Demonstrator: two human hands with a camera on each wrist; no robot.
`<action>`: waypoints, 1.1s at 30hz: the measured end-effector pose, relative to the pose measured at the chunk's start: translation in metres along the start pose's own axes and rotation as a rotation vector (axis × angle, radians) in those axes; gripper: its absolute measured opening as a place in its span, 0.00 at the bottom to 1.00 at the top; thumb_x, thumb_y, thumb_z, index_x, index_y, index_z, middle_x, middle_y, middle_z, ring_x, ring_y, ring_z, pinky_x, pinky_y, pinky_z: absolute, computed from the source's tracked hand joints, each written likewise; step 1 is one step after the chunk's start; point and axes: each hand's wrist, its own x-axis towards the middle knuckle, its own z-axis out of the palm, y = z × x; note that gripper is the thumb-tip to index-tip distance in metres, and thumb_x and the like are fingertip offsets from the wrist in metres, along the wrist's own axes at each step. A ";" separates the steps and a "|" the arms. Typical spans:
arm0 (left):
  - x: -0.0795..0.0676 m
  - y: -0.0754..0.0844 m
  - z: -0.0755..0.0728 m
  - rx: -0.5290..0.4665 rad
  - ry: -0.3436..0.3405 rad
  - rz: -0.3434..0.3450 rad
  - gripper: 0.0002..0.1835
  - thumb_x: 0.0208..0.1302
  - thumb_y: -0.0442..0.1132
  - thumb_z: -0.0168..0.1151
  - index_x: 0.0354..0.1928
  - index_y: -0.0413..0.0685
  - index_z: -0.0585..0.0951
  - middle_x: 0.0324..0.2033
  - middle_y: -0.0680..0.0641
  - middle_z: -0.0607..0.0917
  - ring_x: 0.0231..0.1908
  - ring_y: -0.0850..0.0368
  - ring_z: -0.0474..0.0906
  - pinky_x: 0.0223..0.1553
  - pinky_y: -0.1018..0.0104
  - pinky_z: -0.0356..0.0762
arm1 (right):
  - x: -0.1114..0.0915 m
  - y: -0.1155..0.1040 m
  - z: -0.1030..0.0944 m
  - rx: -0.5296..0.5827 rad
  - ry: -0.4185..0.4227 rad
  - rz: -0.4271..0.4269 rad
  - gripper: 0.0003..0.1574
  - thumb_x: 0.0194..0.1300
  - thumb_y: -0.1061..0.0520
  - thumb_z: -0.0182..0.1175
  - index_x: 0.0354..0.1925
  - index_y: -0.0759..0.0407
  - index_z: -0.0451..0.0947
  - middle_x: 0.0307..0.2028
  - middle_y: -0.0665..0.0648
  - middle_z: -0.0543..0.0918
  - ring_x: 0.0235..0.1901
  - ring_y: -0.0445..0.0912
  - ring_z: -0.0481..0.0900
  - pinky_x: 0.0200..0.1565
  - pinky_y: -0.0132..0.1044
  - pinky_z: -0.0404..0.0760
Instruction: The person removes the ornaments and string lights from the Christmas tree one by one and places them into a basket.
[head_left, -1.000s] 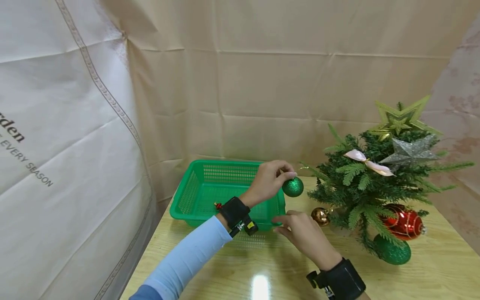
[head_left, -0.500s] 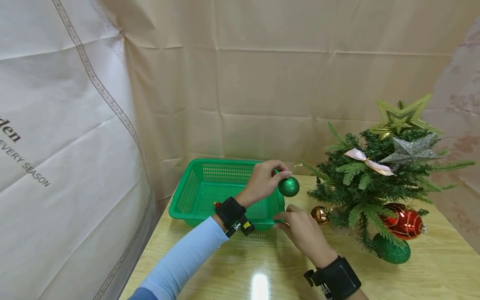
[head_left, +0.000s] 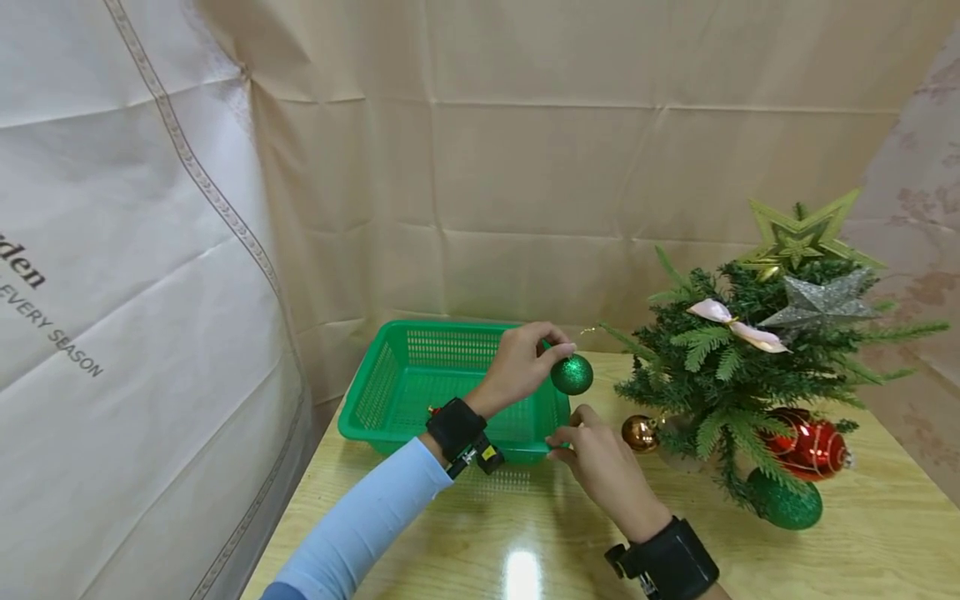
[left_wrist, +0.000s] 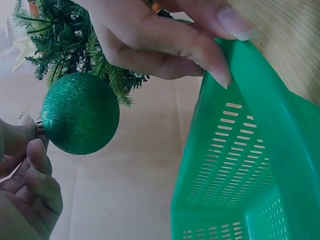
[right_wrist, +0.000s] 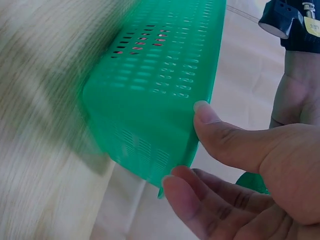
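A green glitter bauble (head_left: 572, 375) hangs from the fingertips of my left hand (head_left: 517, 367), which pinches it by its cap above the right end of the green plastic basket (head_left: 372, 392). My right hand (head_left: 603, 471) pinches the basket's front right corner, thumb and fingers on either side of the rim, as the right wrist view also shows. Inside the basket lies a small red ornament (head_left: 432, 410), mostly hidden behind my left wrist. In the left wrist view the bauble (left_wrist: 80, 114) is apart from the basket's wall.
At right stands a small Christmas tree (head_left: 720, 358) with a gold star (head_left: 798, 237), silver star (head_left: 821, 302) and pink bow (head_left: 738, 325). Around its base are a brown bauble (head_left: 640, 433), red bauble (head_left: 810, 446) and larger green bauble (head_left: 786, 500). Cloth hangs behind the wooden table (head_left: 465, 542).
My left hand has shifted slightly left with the green bauble. My right hand's fingers have settled on the basket's corner; the basket has barely moved.
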 end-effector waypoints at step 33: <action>-0.006 -0.007 -0.004 0.025 0.029 -0.030 0.06 0.74 0.42 0.66 0.40 0.48 0.86 0.34 0.52 0.86 0.23 0.53 0.73 0.27 0.70 0.67 | -0.007 0.000 0.005 -0.056 0.101 -0.067 0.10 0.50 0.61 0.80 0.34 0.57 0.92 0.25 0.46 0.73 0.25 0.41 0.75 0.30 0.29 0.77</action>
